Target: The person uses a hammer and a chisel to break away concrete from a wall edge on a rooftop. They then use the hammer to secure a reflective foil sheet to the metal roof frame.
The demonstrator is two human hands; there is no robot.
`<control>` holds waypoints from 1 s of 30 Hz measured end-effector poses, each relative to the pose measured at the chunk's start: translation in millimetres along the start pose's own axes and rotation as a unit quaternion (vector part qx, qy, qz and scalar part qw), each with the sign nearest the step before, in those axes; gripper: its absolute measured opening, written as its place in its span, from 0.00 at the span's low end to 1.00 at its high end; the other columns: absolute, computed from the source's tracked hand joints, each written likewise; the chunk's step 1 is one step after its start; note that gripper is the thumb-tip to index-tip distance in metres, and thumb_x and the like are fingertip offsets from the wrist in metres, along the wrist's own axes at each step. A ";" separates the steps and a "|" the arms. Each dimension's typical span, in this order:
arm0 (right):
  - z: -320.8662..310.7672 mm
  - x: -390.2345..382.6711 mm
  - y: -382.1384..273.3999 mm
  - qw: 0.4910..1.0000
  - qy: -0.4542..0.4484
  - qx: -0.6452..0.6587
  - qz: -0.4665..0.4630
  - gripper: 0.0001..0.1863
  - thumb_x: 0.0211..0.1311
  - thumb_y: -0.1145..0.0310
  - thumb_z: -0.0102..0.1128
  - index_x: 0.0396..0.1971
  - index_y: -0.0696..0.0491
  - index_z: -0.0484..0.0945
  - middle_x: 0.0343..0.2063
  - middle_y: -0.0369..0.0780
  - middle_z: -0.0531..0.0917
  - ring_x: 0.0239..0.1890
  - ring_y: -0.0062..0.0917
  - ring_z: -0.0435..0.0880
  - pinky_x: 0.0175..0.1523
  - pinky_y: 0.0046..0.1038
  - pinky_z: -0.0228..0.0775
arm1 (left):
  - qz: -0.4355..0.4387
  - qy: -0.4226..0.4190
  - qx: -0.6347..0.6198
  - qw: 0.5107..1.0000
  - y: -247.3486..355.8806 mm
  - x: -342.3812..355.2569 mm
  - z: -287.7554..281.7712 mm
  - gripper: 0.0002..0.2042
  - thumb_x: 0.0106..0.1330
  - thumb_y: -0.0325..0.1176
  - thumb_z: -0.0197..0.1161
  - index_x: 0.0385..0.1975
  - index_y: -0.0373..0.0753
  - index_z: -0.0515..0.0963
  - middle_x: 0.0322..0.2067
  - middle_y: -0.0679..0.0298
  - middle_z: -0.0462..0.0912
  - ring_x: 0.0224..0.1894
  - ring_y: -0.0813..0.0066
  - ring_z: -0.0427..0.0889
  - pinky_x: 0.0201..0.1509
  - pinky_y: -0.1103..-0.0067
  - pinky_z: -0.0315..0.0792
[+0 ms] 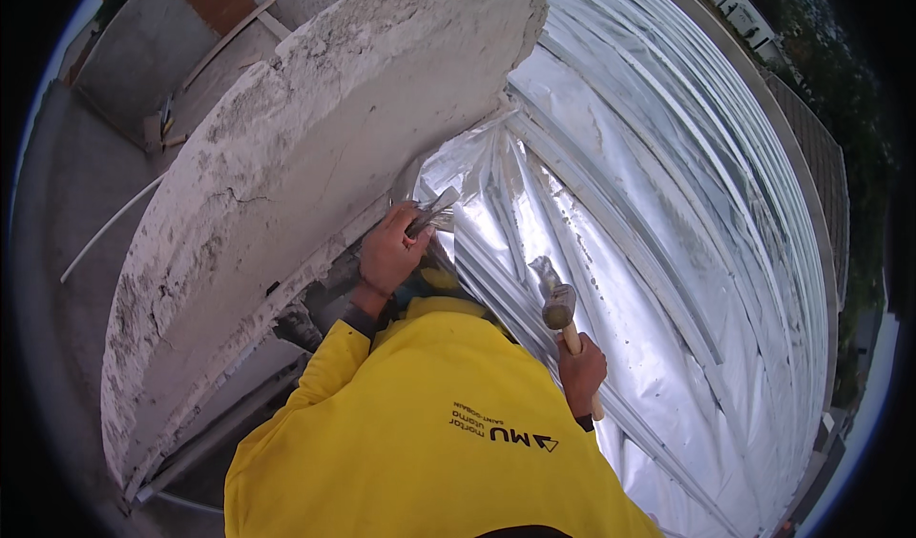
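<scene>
My left hand (385, 255) is closed around a flat metal chisel (442, 202), its widened blade pointing up and to the right. That hand is beside the foot of a rough plastered wall (315, 137), near crumpled silver foil sheeting (477, 171). In my right hand (583, 374) is a hammer (559, 307), gripped by its wooden handle. The hammer's metal head is over the foil, to the right of the chisel and apart from it.
Metal battens (611, 209) run across the foil-covered roof on the right. The wall has a broken, crumbly top edge and cracks. At the far left, wood pieces (153, 133) lie on a grey concrete surface. Tiled roofs (806, 147) and trees are beyond the right edge.
</scene>
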State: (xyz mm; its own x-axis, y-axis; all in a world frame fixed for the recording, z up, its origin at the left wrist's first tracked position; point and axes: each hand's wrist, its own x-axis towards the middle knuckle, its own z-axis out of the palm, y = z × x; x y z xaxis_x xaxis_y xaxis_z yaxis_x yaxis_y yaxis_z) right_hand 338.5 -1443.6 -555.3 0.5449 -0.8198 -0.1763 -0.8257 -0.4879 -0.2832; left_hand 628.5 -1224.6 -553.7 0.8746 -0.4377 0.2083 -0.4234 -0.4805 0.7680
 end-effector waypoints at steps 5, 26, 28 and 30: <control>-4.7 47.3 -27.3 1.000 0.024 -0.019 -0.005 0.17 0.55 0.48 0.67 0.26 0.47 0.81 0.23 0.43 0.84 0.28 0.44 0.83 0.34 0.43 0.73 | -0.081 -0.070 -0.045 0.993 -11.8 2.4 -5.8 0.18 0.60 0.39 0.70 0.45 0.39 0.74 0.31 0.57 0.83 0.28 0.64 0.85 0.33 0.73 0.75; 27.3 295.7 2.3 0.992 -0.007 -0.055 -0.110 0.26 0.58 0.49 0.65 0.46 0.52 0.70 0.37 0.46 0.84 0.40 0.45 0.84 0.44 0.45 0.75 | -0.064 -0.004 0.161 0.985 -35.3 6.3 16.7 0.09 0.58 0.36 0.64 0.35 0.41 0.81 0.28 0.54 0.83 0.32 0.50 0.82 0.37 0.61 0.76; 23.7 296.0 4.6 0.986 -0.005 -0.075 -0.147 0.24 0.60 0.50 0.63 0.47 0.51 0.68 0.39 0.46 0.83 0.41 0.46 0.84 0.43 0.44 0.75 | -0.073 -0.016 0.148 0.986 -30.5 5.7 15.6 0.07 0.58 0.35 0.63 0.33 0.40 0.80 0.29 0.55 0.83 0.32 0.50 0.82 0.36 0.62 0.76; 20.3 292.8 12.3 0.971 0.032 -0.117 -0.207 0.21 0.64 0.51 0.59 0.48 0.50 0.71 0.41 0.44 0.80 0.43 0.42 0.82 0.43 0.44 0.75 | -0.046 0.000 0.153 0.987 -30.4 5.6 16.7 0.07 0.59 0.35 0.64 0.32 0.40 0.80 0.29 0.56 0.83 0.32 0.51 0.82 0.35 0.63 0.75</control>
State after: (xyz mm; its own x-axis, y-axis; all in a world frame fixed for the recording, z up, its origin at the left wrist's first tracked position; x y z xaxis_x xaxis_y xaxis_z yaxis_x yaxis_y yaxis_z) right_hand 490.9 -1683.5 -629.6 0.8330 -0.5524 -0.0313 -0.5527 -0.8281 -0.0934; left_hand 642.3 -1225.1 -586.0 0.9125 -0.3820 0.1462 -0.3941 -0.7252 0.5647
